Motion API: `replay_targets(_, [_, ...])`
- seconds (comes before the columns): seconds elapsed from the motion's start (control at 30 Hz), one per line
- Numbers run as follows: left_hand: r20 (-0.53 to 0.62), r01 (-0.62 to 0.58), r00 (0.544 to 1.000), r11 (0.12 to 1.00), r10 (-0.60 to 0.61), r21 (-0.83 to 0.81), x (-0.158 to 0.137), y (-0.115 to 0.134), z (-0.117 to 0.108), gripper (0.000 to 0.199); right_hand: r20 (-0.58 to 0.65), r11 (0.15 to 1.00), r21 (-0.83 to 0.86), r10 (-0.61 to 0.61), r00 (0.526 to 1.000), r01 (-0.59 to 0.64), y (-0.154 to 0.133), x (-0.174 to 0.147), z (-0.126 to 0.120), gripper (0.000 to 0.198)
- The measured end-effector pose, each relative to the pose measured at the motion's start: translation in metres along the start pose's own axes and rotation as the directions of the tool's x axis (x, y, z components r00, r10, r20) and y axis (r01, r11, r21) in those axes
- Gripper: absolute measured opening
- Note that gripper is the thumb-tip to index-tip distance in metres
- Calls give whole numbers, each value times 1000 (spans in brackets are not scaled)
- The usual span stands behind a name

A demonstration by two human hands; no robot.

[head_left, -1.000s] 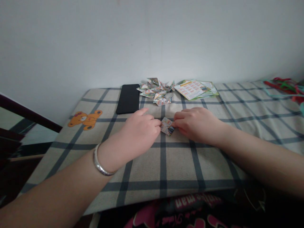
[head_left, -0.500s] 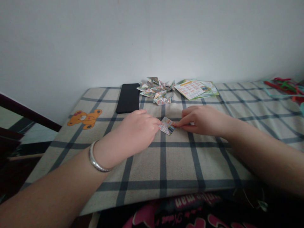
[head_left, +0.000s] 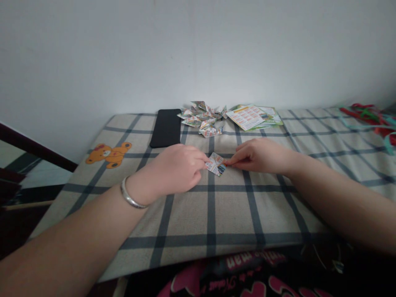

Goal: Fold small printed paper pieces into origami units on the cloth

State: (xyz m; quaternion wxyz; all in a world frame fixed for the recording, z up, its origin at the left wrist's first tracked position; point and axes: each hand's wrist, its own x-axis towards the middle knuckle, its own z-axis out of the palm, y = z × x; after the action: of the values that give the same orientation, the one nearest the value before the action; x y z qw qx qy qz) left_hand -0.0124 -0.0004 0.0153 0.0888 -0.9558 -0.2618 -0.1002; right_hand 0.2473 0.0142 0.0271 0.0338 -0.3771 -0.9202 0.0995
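A small folded piece of printed paper (head_left: 216, 163) lies on the checked cloth (head_left: 216, 210) between my hands. My left hand (head_left: 175, 169), with a silver bangle at the wrist, pinches its left edge with thumb and forefinger. My right hand (head_left: 260, 155) presses its right corner with the fingertips. Both hands rest on the cloth. Behind them, near the wall, lies a heap of several folded paper pieces (head_left: 202, 118) of the same print.
A black phone (head_left: 166, 127) lies flat at the back left. A stack of printed leaflets (head_left: 252, 116) sits at the back right of the heap. Red and green straps (head_left: 373, 117) lie at the far right. An orange bear is printed on the cloth (head_left: 108, 153). A dark rail runs at left.
My right hand has flattened and slid slightly right, its fingertips now at the paper's right corner. My left hand stays pinching the left edge. The view shifted a little.
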Motion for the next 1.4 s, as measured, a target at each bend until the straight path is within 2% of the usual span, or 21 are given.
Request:
replay_targets(0.1, [-48,-58,997,998,58,-11,-1,-4,1,31,9,999,27,-18,1000,18,0,1,1,25])
replay_targets(0.2, [-42,-75,996,997,76,9,-1,-5,-1,31,16,998,65,3,1000,-4,2,0,2,26])
replay_targets(0.37, [-9,-52,999,997,52,49,-1,0,-2,31,16,992,120,36,999,-37,6,-2,2,25])
replay_targets(0.67, [-3,2,1000,999,-2,38,2,5,2,24,29,991,42,123,992,-125,-6,-2,-2,23])
replay_targets(0.83, [-57,28,998,1000,-28,-5,4,4,3,24,-41,995,88,43,998,-39,-4,1,4,18])
replay_targets(0.97, [-71,32,997,997,-37,-65,4,4,4,27,-118,993,115,53,992,-39,-1,6,13,14])
replay_targets(1.17, [-17,65,998,986,-68,-156,4,4,6,26,-245,995,67,88,965,-74,-7,9,21,18])
replay_targets(1.4, [-12,123,992,968,-129,-217,6,9,10,20,-243,997,72,44,969,-27,-12,10,22,16])
